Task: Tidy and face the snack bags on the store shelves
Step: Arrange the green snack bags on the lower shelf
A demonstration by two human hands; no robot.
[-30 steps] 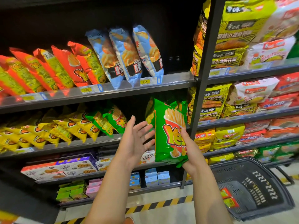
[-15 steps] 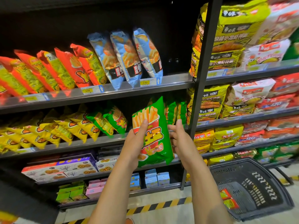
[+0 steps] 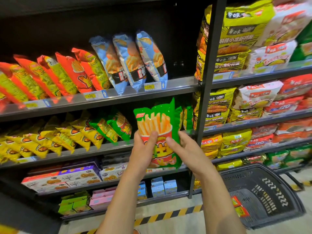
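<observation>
Glossy, prob. foil bag (image 3: 156,119) btwn hands (image 3: 143,150) (image 3: 189,149)

The price tag (image 3: 149,86) on the upper shelf edge (image 3: 179,85), below the blue bags (image 3: 130,59), reads 2.90. A second tag (image 3: 90,95) further left seems to say 8.00 (its first digit is smeared). An orange bag (image 3: 81,75) bears a large "Y". The yellow noodle packs (image 3: 236,36) at top right carry 白家 and 小龙虾拌面. Red packs (image 3: 280,107) on the right-hand shelves show "120". On the green fries bag (image 3: 158,120), the yellow characters lie partly under the left hand (image 3: 143,149) and cannot be read.
</observation>
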